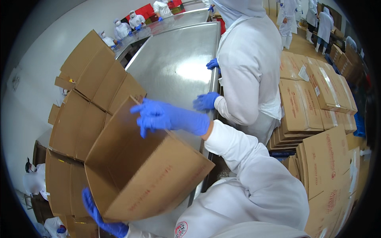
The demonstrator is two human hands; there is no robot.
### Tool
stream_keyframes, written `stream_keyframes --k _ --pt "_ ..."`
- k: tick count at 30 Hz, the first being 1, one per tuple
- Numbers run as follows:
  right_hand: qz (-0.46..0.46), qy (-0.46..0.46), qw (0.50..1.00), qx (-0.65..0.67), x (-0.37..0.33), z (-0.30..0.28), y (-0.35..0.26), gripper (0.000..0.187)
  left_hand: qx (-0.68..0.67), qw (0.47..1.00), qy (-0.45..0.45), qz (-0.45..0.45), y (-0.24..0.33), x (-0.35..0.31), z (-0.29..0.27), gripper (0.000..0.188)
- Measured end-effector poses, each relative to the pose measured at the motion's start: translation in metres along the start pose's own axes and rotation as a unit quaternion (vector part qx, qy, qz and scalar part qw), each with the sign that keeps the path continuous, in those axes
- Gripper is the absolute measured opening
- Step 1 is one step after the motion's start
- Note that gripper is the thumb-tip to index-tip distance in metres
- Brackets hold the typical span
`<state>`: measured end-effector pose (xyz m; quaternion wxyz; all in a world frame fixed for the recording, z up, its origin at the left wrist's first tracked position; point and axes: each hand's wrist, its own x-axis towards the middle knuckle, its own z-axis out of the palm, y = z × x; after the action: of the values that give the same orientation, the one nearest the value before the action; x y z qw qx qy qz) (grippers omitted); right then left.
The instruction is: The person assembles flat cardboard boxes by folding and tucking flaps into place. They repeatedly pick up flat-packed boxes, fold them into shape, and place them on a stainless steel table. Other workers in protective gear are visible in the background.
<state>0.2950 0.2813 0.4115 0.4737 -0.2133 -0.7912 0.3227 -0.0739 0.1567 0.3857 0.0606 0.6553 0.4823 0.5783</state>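
Note:
An open cardboard box (158,182) with reddish print sits tilted in front of me, its inside showing. My left hand (104,220), in a blue glove, holds it at the lower left edge, fingers stretched along the outside. Over the box's upper opening reaches my right hand (162,117), also gloved in blue, its fingers apart and pointing left. Slight blur and overlap hide whether those fingers touch the rim. Beyond the box stand stacked open cardboard boxes (81,123), their sides facing me.
A long steel table (170,51) runs away from me. Close on its right stands a co-worker (250,67) in white, blue-gloved hands at the table edge. Taped cartons (305,103) and flattened cardboard (325,166) are piled at right. More people work in the background.

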Motion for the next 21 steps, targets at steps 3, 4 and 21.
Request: stream_keyframes --k 3,4,21 --pt "0.085 -0.105 0.963 -0.233 0.003 -0.012 -0.034 0.061 0.151 0.962 0.079 0.211 0.038 0.019 -0.011 0.06" --pt "0.09 -0.126 0.942 -0.298 0.004 -0.011 -0.041 0.064 0.146 0.957 0.089 0.233 0.047 0.02 -0.009 0.062" --pt "0.216 -0.181 0.943 -0.175 -0.099 -0.017 0.066 0.046 0.229 0.903 -0.36 0.042 0.023 0.02 0.033 0.045"
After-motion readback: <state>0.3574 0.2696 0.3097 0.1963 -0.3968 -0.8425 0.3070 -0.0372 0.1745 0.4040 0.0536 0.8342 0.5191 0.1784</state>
